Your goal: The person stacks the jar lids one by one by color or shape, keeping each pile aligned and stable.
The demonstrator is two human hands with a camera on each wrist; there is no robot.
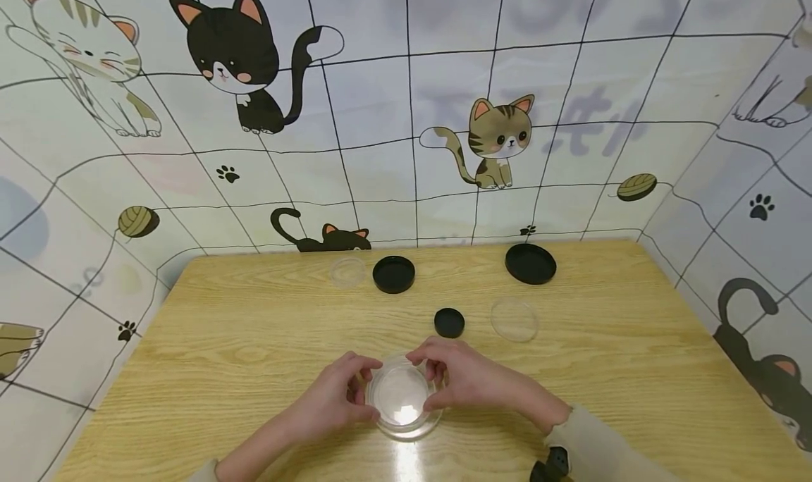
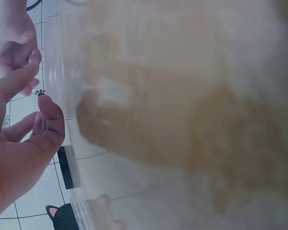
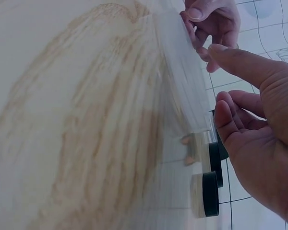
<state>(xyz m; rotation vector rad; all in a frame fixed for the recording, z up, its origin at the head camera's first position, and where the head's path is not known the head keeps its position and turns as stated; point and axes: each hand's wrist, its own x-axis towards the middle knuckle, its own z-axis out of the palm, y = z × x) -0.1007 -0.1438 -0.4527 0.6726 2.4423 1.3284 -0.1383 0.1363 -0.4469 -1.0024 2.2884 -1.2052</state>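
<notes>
A stack of clear round dishes stands near the front middle of the table, a bright reflection showing through it. On its left side my left hand curves thumb and fingers near the upper rim. Opposite, my right hand does the same. In the left wrist view the stack's clear side wall lies just below the left fingertips. Seen from the right wrist, the right thumb and bent fingers are slightly above the clear wall, with nothing between them.
Just beyond the right hand lies a small black round lid, with a clear disc to its right. Farther back are a black dish, a faint clear disc and a larger black disc. A cat-patterned backdrop surrounds the wooden table.
</notes>
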